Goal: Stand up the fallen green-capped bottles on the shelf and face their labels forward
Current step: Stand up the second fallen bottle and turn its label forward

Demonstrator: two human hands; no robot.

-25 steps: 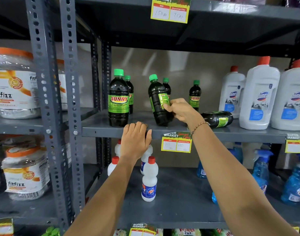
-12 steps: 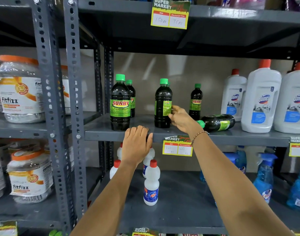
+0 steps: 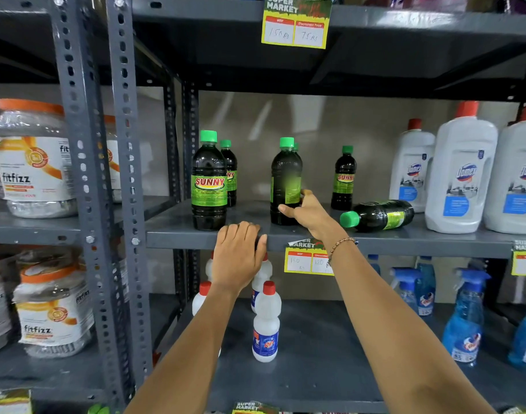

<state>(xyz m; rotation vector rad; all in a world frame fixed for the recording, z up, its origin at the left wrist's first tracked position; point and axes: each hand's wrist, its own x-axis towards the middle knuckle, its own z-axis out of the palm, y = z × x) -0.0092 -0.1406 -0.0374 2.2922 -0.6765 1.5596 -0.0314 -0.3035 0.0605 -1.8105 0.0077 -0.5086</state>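
Note:
Dark green-capped bottles stand on the grey middle shelf [image 3: 178, 234]. My right hand [image 3: 305, 212] grips the lower part of an upright middle bottle [image 3: 285, 174]; its label is blurred and faces right of front. A second bottle hides just behind it. A left front bottle [image 3: 209, 182] shows its SUNNY label forward, with another bottle [image 3: 230, 171] behind. A back bottle [image 3: 344, 177] also stands label forward. One fallen bottle [image 3: 378, 215] lies on its side, cap pointing left. My left hand [image 3: 238, 255] rests flat on the shelf's front edge, holding nothing.
Large white Domex bottles [image 3: 462, 177] with red caps stand at the shelf's right. Small white red-capped bottles [image 3: 266, 324] and blue spray bottles [image 3: 465, 318] fill the shelf below. Fitfizz jars [image 3: 34, 162] sit in the left bay. Price tags [image 3: 308, 259] hang on shelf edges.
The middle bottle went from tilted to upright on the shelf, and my right hand slid down to its lower part. The label still looks blurred. My left hand has stayed on the shelf edge.

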